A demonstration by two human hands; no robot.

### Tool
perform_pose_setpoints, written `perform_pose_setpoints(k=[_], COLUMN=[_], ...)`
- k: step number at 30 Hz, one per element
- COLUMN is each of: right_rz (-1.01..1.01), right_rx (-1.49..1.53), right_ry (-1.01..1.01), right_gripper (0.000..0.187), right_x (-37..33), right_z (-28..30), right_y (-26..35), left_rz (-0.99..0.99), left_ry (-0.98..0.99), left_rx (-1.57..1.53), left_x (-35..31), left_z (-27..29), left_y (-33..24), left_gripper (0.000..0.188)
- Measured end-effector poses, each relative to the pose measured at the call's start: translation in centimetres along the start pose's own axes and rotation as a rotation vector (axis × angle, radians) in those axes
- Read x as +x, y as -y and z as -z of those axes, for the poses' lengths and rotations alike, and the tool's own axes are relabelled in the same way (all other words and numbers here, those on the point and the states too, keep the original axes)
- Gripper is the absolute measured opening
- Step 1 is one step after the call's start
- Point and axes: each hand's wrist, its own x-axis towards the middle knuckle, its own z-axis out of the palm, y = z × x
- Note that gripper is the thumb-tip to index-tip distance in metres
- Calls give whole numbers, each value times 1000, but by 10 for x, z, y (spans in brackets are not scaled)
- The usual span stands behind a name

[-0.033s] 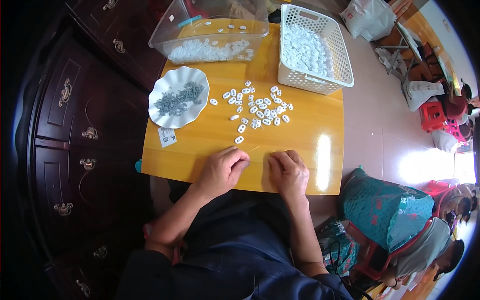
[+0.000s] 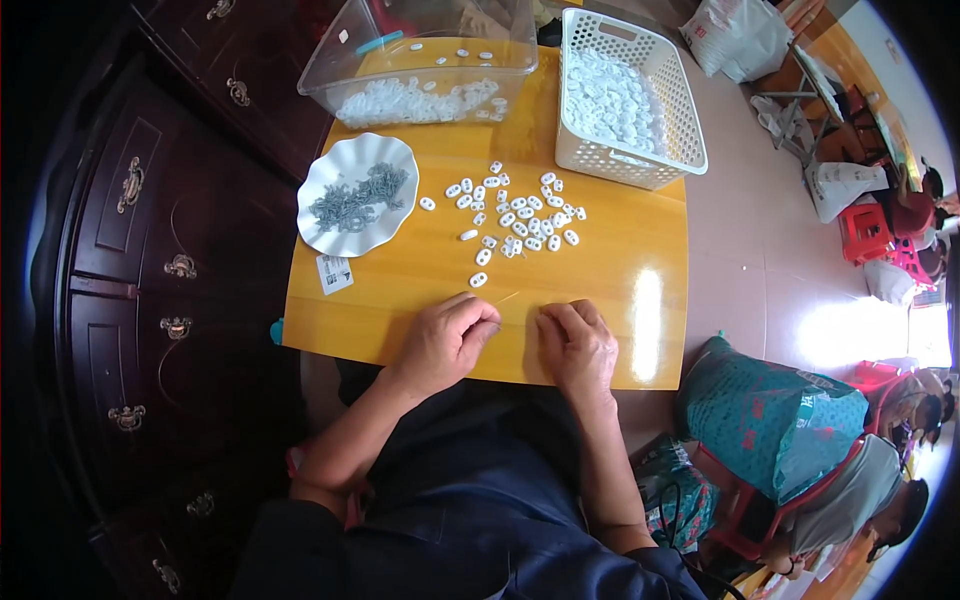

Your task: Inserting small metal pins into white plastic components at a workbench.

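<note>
Left hand: the left hand (image 2: pixel 445 335) rests at the table's near edge, fingers curled inward; I cannot tell whether the fingertips pinch anything.
Right hand: the right hand (image 2: pixel 582 345) faces it, well apart, fingers bent down; its grip is hidden too. Both sit low, perhaps for steadiness.
White pieces: the white two-holed pieces (image 2: pixel 521 228) lie loose just beyond the hands, probably spread so single ones are easy to pick out.
Plate: the scalloped plate (image 2: pixel 345 150), far left, holds grey parts (image 2: pixel 365 200); its rim likely stops them scattering.
Containers: the clear bin (image 2: pixel 330 85) and perforated basket (image 2: pixel 620 168) stand at the far side, seemingly leaving the near tabletop (image 2: pixel 600 270) for handwork.
</note>
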Motion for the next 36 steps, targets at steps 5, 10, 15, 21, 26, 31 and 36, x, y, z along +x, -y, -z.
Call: perform_pose_setpoints(k=[5,10,15,21,26,31,36], right_rz=[54,87,79,-47,-94,-177,-222], right_rx=[-94,-159,98,436,581,701,726], right_ry=[-17,-5,23,1,29,64,84], right_gripper=[12,15,14,5,10,15,18], right_x=[-7,-15,-26,-17,-22,-26,-28], right_z=[-7,-13,-17,7,4,0,-2], right_y=[-2,-7,-13,10,2,1,-5], left_rz=[8,-22,-10,10,21,24,32], left_ry=[-6,4,11,19,32,32,54], left_rx=[-24,-18,-22,-66,-63,-44,-36], left_x=[0,-4,-5,-2,2,6,7], left_z=[-6,-13,-15,-17,-21,-27,-30], left_y=[-3,-1,-5,-10,-12,-14,-16], left_gripper=[5,5,7,6,5,5,5])
